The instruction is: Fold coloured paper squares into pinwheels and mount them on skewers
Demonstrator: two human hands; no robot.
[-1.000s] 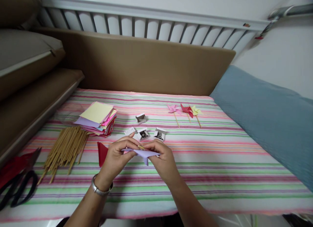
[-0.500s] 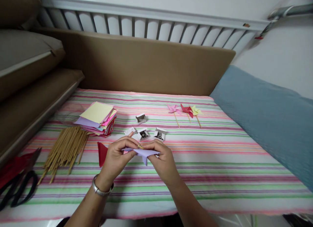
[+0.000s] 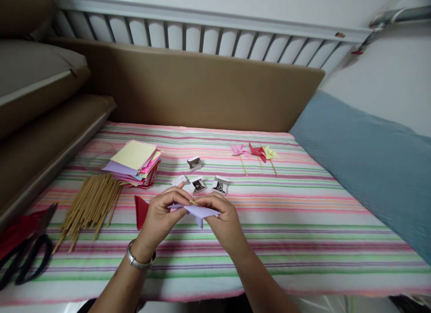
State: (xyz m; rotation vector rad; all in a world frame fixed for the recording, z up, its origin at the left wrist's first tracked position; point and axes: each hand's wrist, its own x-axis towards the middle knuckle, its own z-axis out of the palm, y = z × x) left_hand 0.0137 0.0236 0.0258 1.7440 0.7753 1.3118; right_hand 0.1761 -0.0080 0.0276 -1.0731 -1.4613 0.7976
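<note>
A light purple paper pinwheel is held in front of me between both hands, above the striped cloth. My left hand pinches its left side between thumb and fingers. On the right side, my right hand has its fingers closed on the paper. A small yellowish piece shows between the fingertips; it looks like the end of a stick, most of it hidden. Just beyond the hands stand small white boxes holding metal pins, one box on the left and one on the right.
Finished pinwheels in pink, red and yellow lie at the back right. To the left are stacked coloured paper squares, wooden sticks, black-handled scissors and a folded red paper. Another small box sits behind.
</note>
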